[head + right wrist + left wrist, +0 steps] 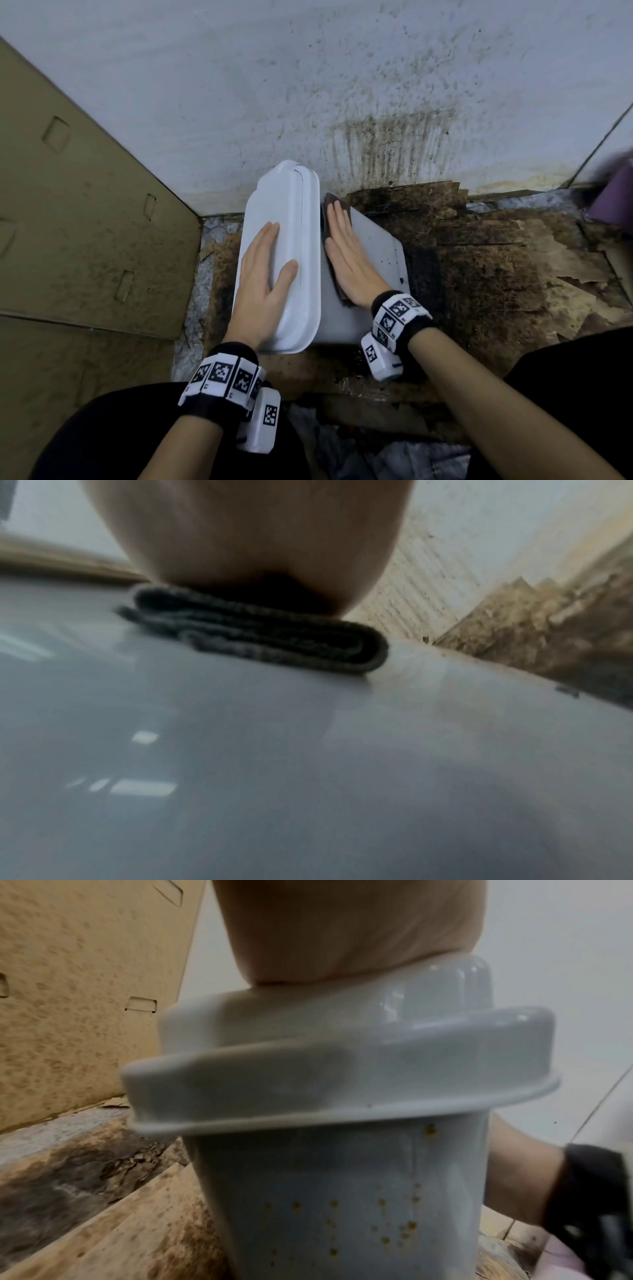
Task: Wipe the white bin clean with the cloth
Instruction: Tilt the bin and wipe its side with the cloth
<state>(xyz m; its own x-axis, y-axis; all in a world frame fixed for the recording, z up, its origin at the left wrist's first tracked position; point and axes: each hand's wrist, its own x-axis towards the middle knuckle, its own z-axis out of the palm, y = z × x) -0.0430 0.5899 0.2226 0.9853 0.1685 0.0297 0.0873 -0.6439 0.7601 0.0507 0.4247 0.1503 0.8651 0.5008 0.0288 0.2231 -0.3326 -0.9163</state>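
Observation:
The white bin (373, 253) stands on the floor against the wall, its lid (301, 222) facing up. My left hand (263, 267) lies flat on the lid, fingers straight and thumb spread. My right hand (346, 253) presses a folded dark cloth (330, 202) flat against the bin's right side wall, just under the lid's rim. In the left wrist view the bin's wall (325, 1191) shows several brown specks below the lid (342, 1074). The right wrist view shows the cloth (260, 634) in layers under my palm (253, 534) on the glossy bin surface (274, 750).
A large cardboard box (85, 205) stands close on the left. A stained white wall (342, 85) rises behind the bin. Dirty, torn cardboard sheets (479, 260) cover the floor to the right. A purple object (613, 198) sits at the right edge.

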